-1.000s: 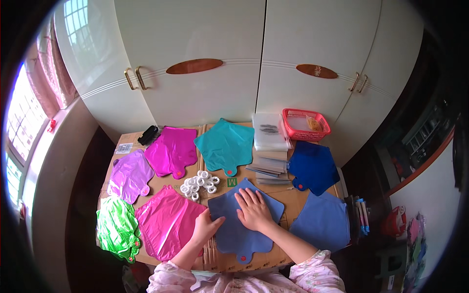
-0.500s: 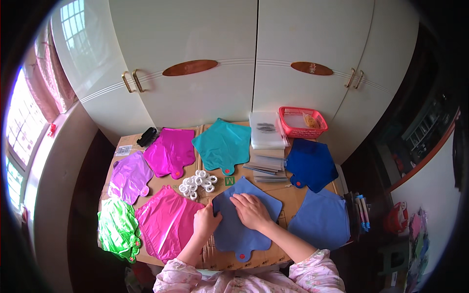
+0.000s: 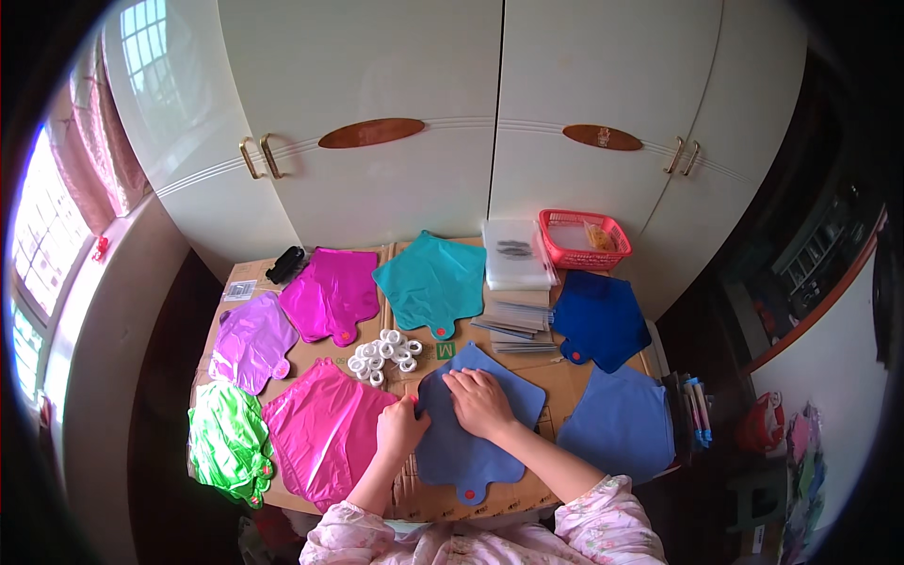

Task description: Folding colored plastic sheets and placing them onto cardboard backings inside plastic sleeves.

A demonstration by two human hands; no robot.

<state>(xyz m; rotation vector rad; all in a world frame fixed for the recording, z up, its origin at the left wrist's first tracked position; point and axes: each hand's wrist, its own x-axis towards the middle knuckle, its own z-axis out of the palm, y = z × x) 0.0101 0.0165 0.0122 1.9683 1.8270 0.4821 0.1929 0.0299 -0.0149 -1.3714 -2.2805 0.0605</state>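
A flat, matte blue-grey star-shaped foil balloon (image 3: pixel 471 466) lies in front of me, its round tab with a red dot pointing toward me. My right hand (image 3: pixel 480 405) rests flat on its upper part, fingers stretched out. At the balloon's left corner my left hand (image 3: pixel 402 431) is closed, fingers curled and thumb against that corner. A small pinkish-red bit shows at its fingertips; I cannot make out what it is. Just left of this hand lies a shiny pink foil balloon (image 3: pixel 325 433). Beyond both hands sits a heap of white ribbon rolls (image 3: pixel 384 353).
Around the cardboard-covered table (image 3: pixel 443 504) lie green (image 3: pixel 226 438), lilac (image 3: pixel 250 344), magenta (image 3: pixel 330 292), teal (image 3: pixel 431 282), dark blue (image 3: pixel 603 320) and blue (image 3: pixel 617 424) balloons. Card stacks (image 3: pixel 516 325), clear bags (image 3: pixel 516 259) and a red basket (image 3: pixel 584 247) stand at the back right.
The whole view has shifted slightly. Both hands stay on the blue-grey balloon, and a pinkish-red bit now shows by my left fingertips.
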